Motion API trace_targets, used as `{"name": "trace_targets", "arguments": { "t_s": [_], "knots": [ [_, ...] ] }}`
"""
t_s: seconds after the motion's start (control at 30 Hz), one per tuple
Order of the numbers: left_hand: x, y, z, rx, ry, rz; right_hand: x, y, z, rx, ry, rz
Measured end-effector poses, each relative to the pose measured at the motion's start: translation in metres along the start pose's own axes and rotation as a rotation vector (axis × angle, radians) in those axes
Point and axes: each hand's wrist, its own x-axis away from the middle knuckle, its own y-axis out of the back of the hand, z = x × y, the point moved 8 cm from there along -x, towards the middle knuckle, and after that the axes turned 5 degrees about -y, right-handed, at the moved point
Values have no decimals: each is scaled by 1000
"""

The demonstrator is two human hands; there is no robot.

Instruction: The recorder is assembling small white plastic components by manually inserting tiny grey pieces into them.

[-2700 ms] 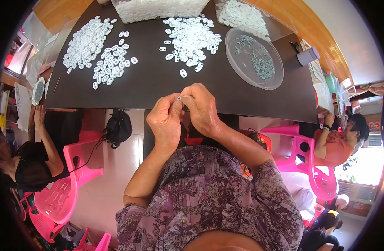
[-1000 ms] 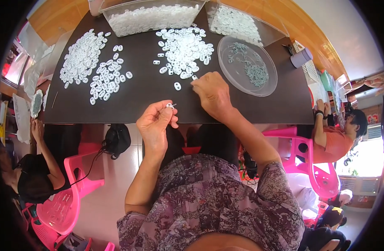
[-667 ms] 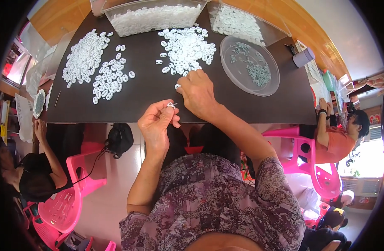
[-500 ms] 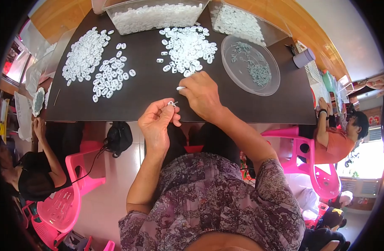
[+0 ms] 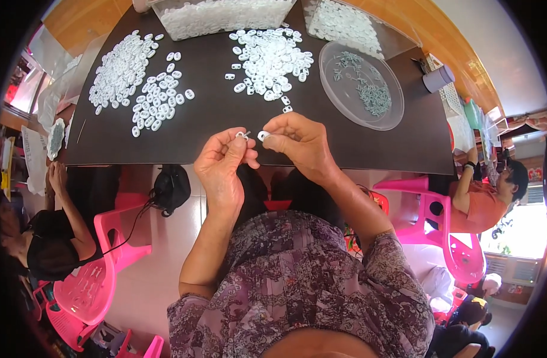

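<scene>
Over the table's near edge, my left hand (image 5: 224, 154) pinches a small white plastic piece (image 5: 241, 135) with a thin grey screw (image 5: 247, 133) sticking out of it. Just to its right, my right hand (image 5: 300, 142) grips a white oval piece (image 5: 263, 136) between thumb and fingers. The two pieces are close but apart. A heap of white two-holed pieces (image 5: 269, 59) lies beyond my hands, with a couple of loose ones (image 5: 286, 105) near my right fingers. To the right, a round clear lid (image 5: 339, 107) holds many small grey screws (image 5: 374, 98).
Two more groups of white oval pieces (image 5: 121, 74) (image 5: 157, 101) lie on the left of the dark table (image 5: 214, 110). Clear bins (image 5: 226, 18) (image 5: 345, 27) of white parts line the back. A grey cup-like object (image 5: 439, 79) stands at right. Other people sit on both sides by pink chairs (image 5: 100, 286).
My right hand has come back from the heap toward my left hand, now showing a white oval piece in its fingers. My left hand keeps its piece and screw.
</scene>
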Motion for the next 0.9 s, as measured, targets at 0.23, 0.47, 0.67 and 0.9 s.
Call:
{"name": "trace_targets", "arguments": {
  "t_s": [0.23, 0.47, 0.67, 0.9],
  "knots": [
    [4, -5, -2, -9, -7, -3, 5, 4, 1, -147, -68, -28],
    [8, -14, 0, -16, -17, 33, 8, 3, -5, -95, -114, -44],
    [9, -17, 6, -31, -25, 36, 14, 2, -4, -69, -96, -107],
    [10, -14, 9, -47, -85, -2, 19, -5, -4, -137, -11, -76]
  ]
}}
